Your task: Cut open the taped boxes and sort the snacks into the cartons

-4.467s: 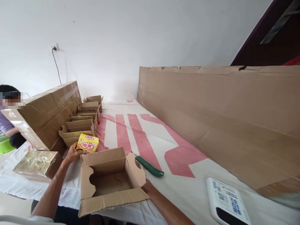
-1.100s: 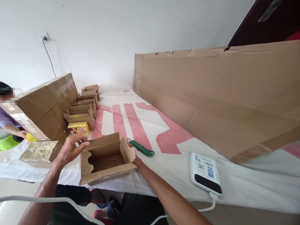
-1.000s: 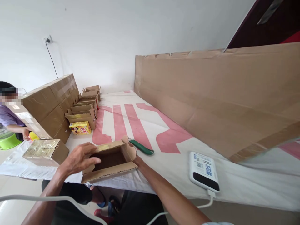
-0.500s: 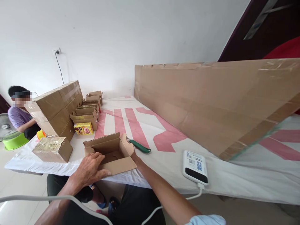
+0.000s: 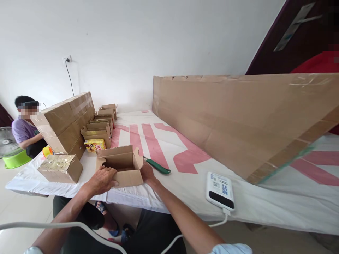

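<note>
A small open cardboard box (image 5: 124, 165) sits at the near edge of the table. My left hand (image 5: 102, 180) lies on the box's near left flap, fingers curled over it. My right hand (image 5: 146, 173) presses against the box's right side, fingers partly hidden behind the flap. A yellow snack carton (image 5: 94, 145) lies just beyond the box to the left. A green-handled knife (image 5: 158, 166) rests on the cloth right beside my right hand.
Several open small boxes (image 5: 97, 128) line up beside large stacked cartons (image 5: 65, 120). A foil-topped box (image 5: 60, 167) sits at the left. A white power bank (image 5: 220, 190) with cable lies right. A long cardboard sheet (image 5: 238, 116) stands along the right. A seated person (image 5: 25, 128) is far left.
My left hand came off the yellow carton, which now lies on the table, and went to the open box. Its near flap has been pushed up against the box.
</note>
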The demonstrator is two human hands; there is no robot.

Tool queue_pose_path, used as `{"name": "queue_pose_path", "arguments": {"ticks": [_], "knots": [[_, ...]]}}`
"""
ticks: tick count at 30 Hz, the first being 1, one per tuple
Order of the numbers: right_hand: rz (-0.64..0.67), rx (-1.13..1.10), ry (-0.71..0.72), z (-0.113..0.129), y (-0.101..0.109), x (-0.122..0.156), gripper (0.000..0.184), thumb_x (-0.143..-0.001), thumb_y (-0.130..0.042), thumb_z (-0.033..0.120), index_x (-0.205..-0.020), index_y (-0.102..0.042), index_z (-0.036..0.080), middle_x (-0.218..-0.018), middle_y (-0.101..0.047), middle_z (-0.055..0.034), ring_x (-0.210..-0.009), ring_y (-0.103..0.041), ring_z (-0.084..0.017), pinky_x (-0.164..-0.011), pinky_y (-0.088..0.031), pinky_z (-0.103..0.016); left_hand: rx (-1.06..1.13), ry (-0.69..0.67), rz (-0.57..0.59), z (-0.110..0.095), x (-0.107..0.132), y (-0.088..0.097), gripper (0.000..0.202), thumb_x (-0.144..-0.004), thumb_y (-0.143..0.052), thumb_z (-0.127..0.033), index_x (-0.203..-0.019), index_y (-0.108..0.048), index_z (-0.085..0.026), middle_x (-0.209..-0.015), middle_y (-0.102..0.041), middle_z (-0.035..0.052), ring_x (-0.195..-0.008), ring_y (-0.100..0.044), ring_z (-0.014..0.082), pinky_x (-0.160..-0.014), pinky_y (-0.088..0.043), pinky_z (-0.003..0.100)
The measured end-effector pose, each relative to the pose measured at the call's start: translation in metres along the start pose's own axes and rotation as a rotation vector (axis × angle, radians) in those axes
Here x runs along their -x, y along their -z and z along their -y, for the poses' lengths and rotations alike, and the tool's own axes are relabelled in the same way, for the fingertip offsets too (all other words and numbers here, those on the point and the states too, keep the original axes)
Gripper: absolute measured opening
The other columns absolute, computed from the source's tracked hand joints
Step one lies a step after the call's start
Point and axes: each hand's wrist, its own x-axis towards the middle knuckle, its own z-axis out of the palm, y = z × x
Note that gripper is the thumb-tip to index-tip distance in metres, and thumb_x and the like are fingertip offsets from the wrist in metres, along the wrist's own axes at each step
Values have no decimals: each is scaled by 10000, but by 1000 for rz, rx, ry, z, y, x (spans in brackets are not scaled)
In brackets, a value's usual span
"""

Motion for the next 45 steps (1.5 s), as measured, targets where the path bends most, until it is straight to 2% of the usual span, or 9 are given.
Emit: {"name": "queue_pose_path", "arguments": {"ticks": [5, 11, 19, 24, 29, 33, 38, 42, 45], "knots": [[54, 19, 63, -7, -6, -1, 204, -1003, -561, 118, -976, -756, 174, -1056, -733, -97, -1009, -648, -217, -837, -433, -283, -12, -50, -22, 20, -6, -1, 631, -866, -804, -539, -1364, -589, -215, -1258, -751, 151, -1218, -680, 380, -1116, -422, 510], [34, 50, 66, -12, -13, -1, 268, -1074, -490, 154, -985, -743, 164, -1053, -713, -110, -1016, -639, -226, -866, -431, -295, -240, 70, -97, 54, -13, 2, 235, -897, -577, -97, -1081, -641, -229, -1067, -741, 139, -1098, -673, 331, -1065, -438, 465], [-25, 55, 103, -15, -20, -1, 228, -1072, -516, 165, -1012, -734, 196, -1079, -722, -84, -1027, -632, -223, -894, -437, -309, -367, 205, -209, 147, -18, 29, 245, -932, -520, -64, -998, -680, -238, -1059, -730, 148, -1220, -628, 346, -1026, -486, 478], [-42, 65, 105, -19, -26, -3, 201, -1057, -540, 159, -965, -713, 205, -1047, -719, -76, -993, -629, -226, -879, -436, -320, -404, 256, -280, 178, -27, 36, 287, -930, -515, -48, -986, -715, -245, -1077, -721, 163, -1421, -544, 366, -1025, -508, 484], [-48, 67, 115, -21, -27, -2, 197, -1056, -535, 154, -976, -707, 207, -1052, -711, -74, -1002, -625, -223, -883, -430, -319, -428, 279, -293, 186, -32, 34, 281, -913, -536, -57, -1004, -741, -226, -1151, -718, 177, -1526, -473, 390, -1047, -519, 511], [-51, 64, 117, -21, -27, -2, 196, -1054, -538, 153, -971, -707, 206, -1050, -708, -72, -992, -621, -219, -872, -424, -316, -416, 301, -310, 188, -18, 34, 378, -858, -671, -120, -1213, -728, -234, -1321, -702, 171, -1575, -423, 406, -1078, -521, 518], [-52, 61, 110, -20, -28, -3, 200, -1052, -536, 149, -975, -711, 207, -1048, -713, -72, -991, -619, -221, -873, -423, -319, -346, 349, -518, 172, 7, 30, 557, -831, -730, -161, -1376, -640, -238, -1487, -613, 182, -1560, -412, 438, -1066, -536, 544], [-54, 66, 99, -19, -27, -4, 198, -1049, -544, 151, -973, -718, 206, -1048, -714, -77, -984, -618, -225, -859, -427, -323, -305, 373, -728, 143, 17, 6, 299, -926, -635, -205, -1224, -670, -213, -1308, -663, 174, -1302, -598, 380, -1071, -535, 509], [-62, 71, 101, -18, -26, -6, 195, -1046, -553, 147, -973, -722, 210, -1050, -715, -79, -986, -617, -221, -853, -430, -320, -219, 422, -672, 130, 16, -25, 173, -962, -605, -272, -1114, -678, -233, -1166, -701, 131, -1122, -671, 330, -946, -572, 420]]}}
